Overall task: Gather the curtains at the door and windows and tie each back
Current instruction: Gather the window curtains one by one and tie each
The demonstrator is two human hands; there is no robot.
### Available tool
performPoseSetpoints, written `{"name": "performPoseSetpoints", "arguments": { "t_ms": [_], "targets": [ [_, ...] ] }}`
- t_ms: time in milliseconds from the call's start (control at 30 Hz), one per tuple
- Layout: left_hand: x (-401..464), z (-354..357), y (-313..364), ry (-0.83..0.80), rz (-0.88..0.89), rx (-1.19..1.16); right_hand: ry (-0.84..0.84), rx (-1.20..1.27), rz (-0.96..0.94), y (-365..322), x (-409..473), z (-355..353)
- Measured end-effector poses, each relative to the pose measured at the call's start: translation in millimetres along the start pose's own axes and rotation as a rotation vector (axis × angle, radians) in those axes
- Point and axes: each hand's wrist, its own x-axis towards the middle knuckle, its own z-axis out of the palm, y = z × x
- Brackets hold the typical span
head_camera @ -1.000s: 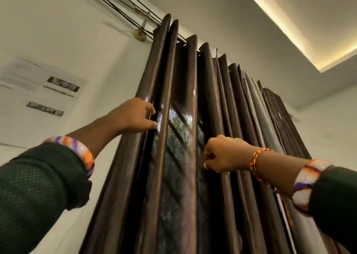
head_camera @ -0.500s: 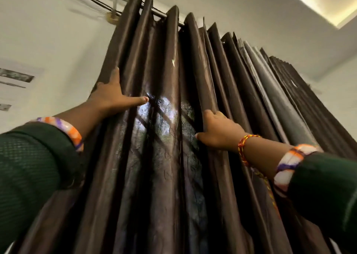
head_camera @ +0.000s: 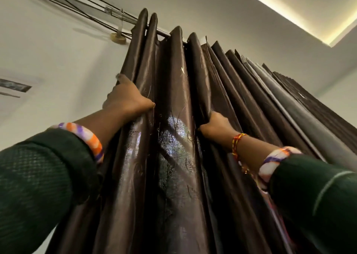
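Note:
A shiny dark brown curtain (head_camera: 173,103) hangs in tall folds from a rod (head_camera: 163,33) near the ceiling. My left hand (head_camera: 127,99) grips its leftmost folds, fingers wrapped round the fabric and thumb pointing up. My right hand (head_camera: 214,125) grips a fold further right, fingers tucked behind the cloth. Window light and bars glow through the thin fabric between my hands. More brown and grey curtain folds (head_camera: 289,99) run off to the right.
Black cables (head_camera: 81,6) and a round rod bracket (head_camera: 118,38) sit on the white wall at the upper left. Printed sheets (head_camera: 13,88) are stuck to the wall at the left. A lit ceiling recess (head_camera: 301,12) runs along the upper right.
The gap that showed the window a second ago has closed over. Both hands went from lying flatter on the folds to gripping them, and the view tilted up.

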Motion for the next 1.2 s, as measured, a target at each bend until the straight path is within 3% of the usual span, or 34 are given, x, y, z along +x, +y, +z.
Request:
{"name": "performPoseSetpoints", "arguments": {
  "t_ms": [167,533,900,1067,1133,1200],
  "targets": [
    [12,-28,-19,0.053,-0.025,0.024,0.002,0.138,-0.2,-53,-7,41],
    [49,-113,-92,0.175,0.05,0.336,-0.134,0.499,-0.371,-178,-13,77],
    [49,-184,-84,0.304,0.129,0.439,-0.261,0.647,-0.525,-268,-35,88],
    [34,-185,-70,0.229,0.082,0.488,-0.301,0.56,-0.522,-259,-22,94],
    [26,-174,-62,0.135,0.048,0.479,-0.384,0.531,-0.509,-246,-19,94],
    [20,-163,-58,-0.015,-0.02,0.412,-0.31,0.499,-0.496,-236,-18,87]
  ]
}}
